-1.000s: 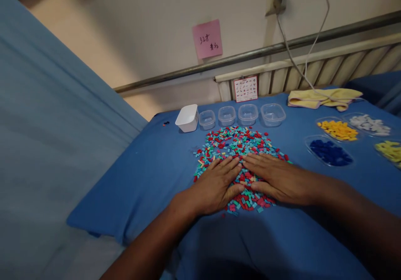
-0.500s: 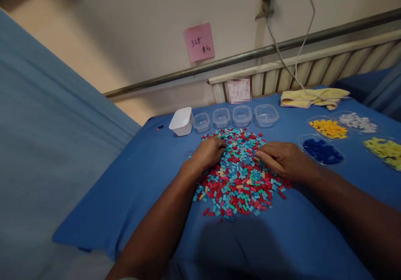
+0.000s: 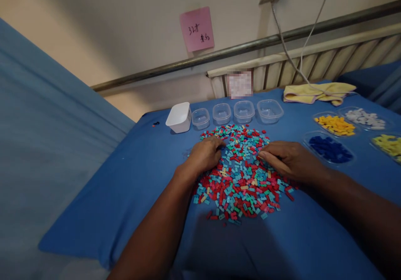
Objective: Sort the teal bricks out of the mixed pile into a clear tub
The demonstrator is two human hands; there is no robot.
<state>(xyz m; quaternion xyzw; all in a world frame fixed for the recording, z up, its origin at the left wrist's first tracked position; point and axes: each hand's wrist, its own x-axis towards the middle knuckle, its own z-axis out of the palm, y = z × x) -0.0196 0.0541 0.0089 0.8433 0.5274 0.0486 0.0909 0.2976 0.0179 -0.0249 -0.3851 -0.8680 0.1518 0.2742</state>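
A wide, loose pile of small plastic building bricks (image 3: pixel 238 192), mostly red, light blue and green with some cream ones, lies spread on the blue cloth. My left hand (image 3: pixel 205 152) rests at the pile's upper left side, fingers curled down towards the bricks. Whatever is under those fingertips is hidden. Over the right side of the pile, my right hand (image 3: pixel 283 159) is closed, thumb pressed to the bent index finger. If it pinches a brick, that is too small to make out.
Behind the pile stand a white tub (image 3: pixel 179 118) and several clear containers (image 3: pixel 222 114). To the right, clear trays hold dark blue (image 3: pixel 330 147), orange (image 3: pixel 335 124), white (image 3: pixel 365 118) and yellow pieces (image 3: pixel 388 145). A yellow cloth (image 3: pixel 318 93) lies near the radiator (image 3: pixel 328 61).
The view has shifted slightly, with the wall note and containers sitting higher in the picture. Both hands keep nearly the same places over the pile, their fingers moving only a little.
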